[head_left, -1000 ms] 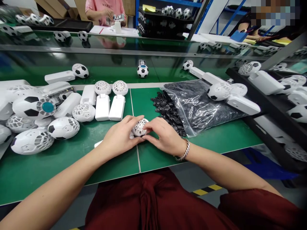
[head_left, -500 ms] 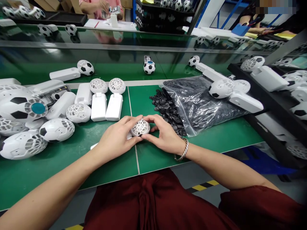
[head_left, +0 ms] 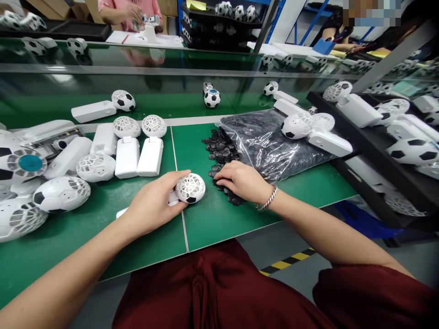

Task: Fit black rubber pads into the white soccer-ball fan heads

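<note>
Pinching the ball (head_left: 190,186) in its fingers over the desk (head_left: 209,224), patches (head_left: 191,199) already on, the left hand (head_left: 151,201) leaves fitting likely unfinished while the right hand's (head_left: 245,180) fingers, pinch untellable, touch black pieces (head_left: 221,144).

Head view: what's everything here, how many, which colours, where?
Held ball unit: one, white and black, centre.
Other ball units: many, white and black, left, right, behind.
Flat pieces: many, black, piled right of centre.
Bag: one, clear, black contents, beside pile.
Bench: one, green, underneath.
Trays: several, black, right and back.
Cartons: some, brown, back left.
Other people: at least two, pink, dark clothes, back.
Garment: one, dark red, bottom.
Bracelet: one, silvery, right wrist.
Left hand: one, holding the ball unit.
Right hand: one, at the flat pieces.
</note>
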A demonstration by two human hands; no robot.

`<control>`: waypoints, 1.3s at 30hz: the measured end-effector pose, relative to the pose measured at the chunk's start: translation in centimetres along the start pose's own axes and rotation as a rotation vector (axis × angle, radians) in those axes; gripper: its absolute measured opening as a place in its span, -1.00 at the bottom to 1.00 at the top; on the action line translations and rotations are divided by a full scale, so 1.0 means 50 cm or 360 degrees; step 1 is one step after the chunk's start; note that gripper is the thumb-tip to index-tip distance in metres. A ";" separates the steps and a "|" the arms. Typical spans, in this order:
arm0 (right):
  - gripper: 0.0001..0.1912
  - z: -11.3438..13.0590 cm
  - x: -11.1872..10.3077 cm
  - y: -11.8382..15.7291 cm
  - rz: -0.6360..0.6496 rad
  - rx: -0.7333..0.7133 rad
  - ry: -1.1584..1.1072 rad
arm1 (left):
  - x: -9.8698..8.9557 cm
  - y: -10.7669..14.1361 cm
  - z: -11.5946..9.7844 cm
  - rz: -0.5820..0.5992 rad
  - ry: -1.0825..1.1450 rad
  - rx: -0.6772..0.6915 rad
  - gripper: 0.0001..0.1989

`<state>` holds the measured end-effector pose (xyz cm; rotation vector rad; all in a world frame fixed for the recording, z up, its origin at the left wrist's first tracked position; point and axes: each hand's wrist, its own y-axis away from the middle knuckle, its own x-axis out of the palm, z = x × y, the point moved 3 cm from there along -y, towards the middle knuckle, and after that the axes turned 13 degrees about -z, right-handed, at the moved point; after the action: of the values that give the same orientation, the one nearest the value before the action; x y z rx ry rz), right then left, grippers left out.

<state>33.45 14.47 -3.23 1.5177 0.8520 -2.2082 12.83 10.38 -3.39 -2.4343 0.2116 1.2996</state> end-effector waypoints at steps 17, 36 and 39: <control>-0.75 0.026 0.009 0.029 -0.0204 -0.0402 0.0070 | -0.010 0.012 -0.008 0.0039 -0.0006 0.0034 -0.43; -0.83 0.106 -0.009 0.016 -0.0384 -0.0843 -0.0620 | -0.018 0.029 -0.035 0.0067 -0.0275 0.0133 -0.38; -0.90 0.111 -0.002 0.014 -0.0462 -0.0772 -0.0651 | -0.010 0.031 -0.037 -0.0001 -0.0185 0.0057 -0.31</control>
<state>29.85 10.37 -1.96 0.7249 1.3965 -2.1646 13.50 8.21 -2.45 -2.3203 0.2014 1.4194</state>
